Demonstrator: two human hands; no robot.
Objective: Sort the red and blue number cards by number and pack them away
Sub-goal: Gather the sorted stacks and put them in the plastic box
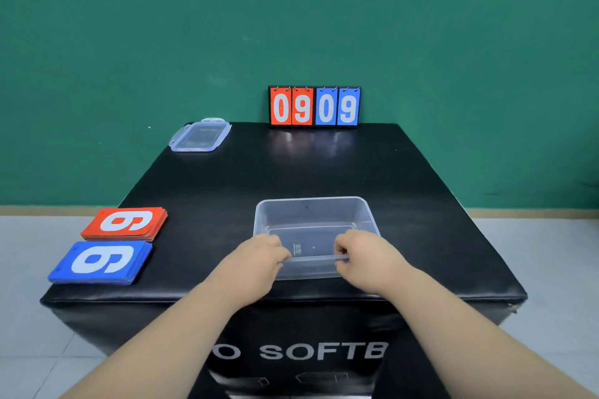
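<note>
A clear plastic box (311, 207) stands empty near the front middle of the black padded table (421, 204). My left hand (259, 261) grips the box's near rim at its left corner. My right hand (363, 256) pinches the same rim at its right. A stack of red number cards (124, 223) lies at the table's left edge with a 6 or 9 on top. Just in front of it lies a stack of blue number cards (100, 263), also showing a 6 or 9.
The box's clear lid (200, 135) lies at the far left corner. A flip scoreboard (314, 106) reading 09 in red and 09 in blue stands at the far edge. A green wall rises behind, and pale floor lies on both sides.
</note>
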